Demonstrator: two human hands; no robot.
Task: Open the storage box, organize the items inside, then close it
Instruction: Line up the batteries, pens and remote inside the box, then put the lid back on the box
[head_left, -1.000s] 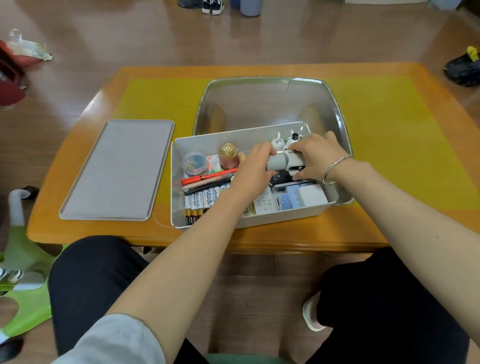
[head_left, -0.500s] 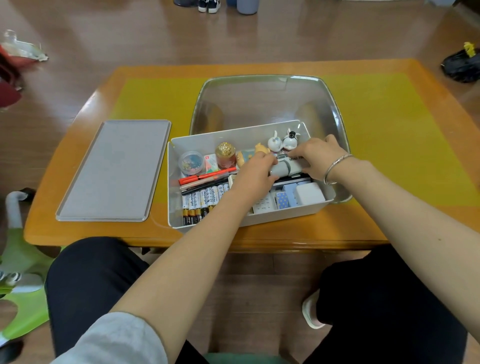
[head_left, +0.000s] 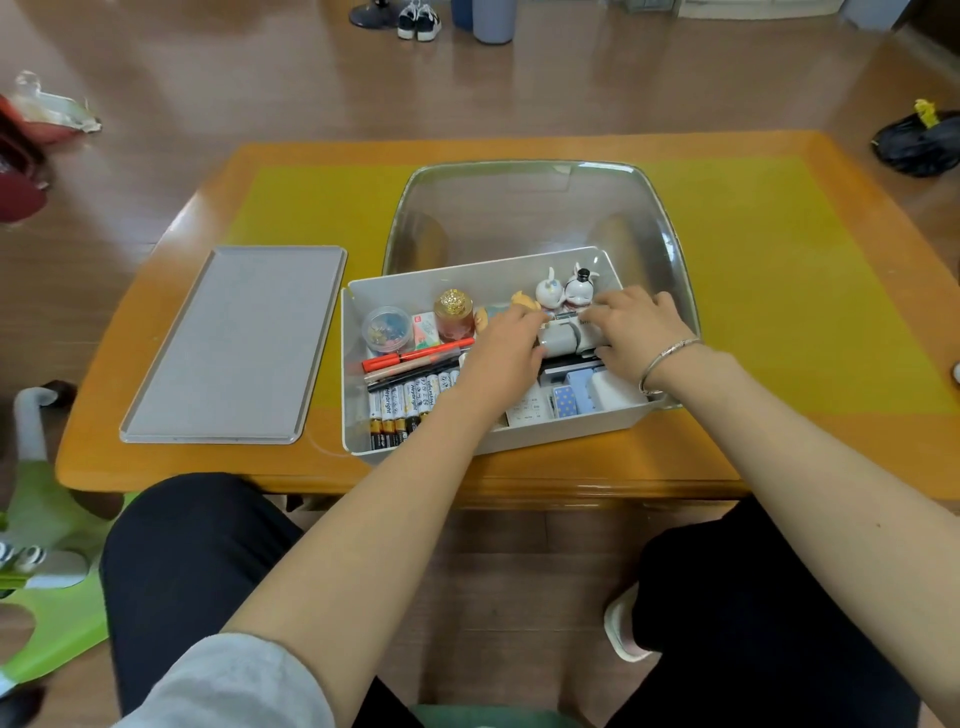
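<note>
Mid-organizing: the left hand (head_left: 506, 345) and right hand (head_left: 631, 325) clasp a pale grey cylindrical gadget (head_left: 563, 339) inside the open white plastic storage box (head_left: 358, 415); next, I judge, seat it flat.

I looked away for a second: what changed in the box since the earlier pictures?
Both hands, left hand and right hand, carried the grey cylinder toward the box's far wall, beside the figurines. Batteries, pens, lid stayed put.
</note>
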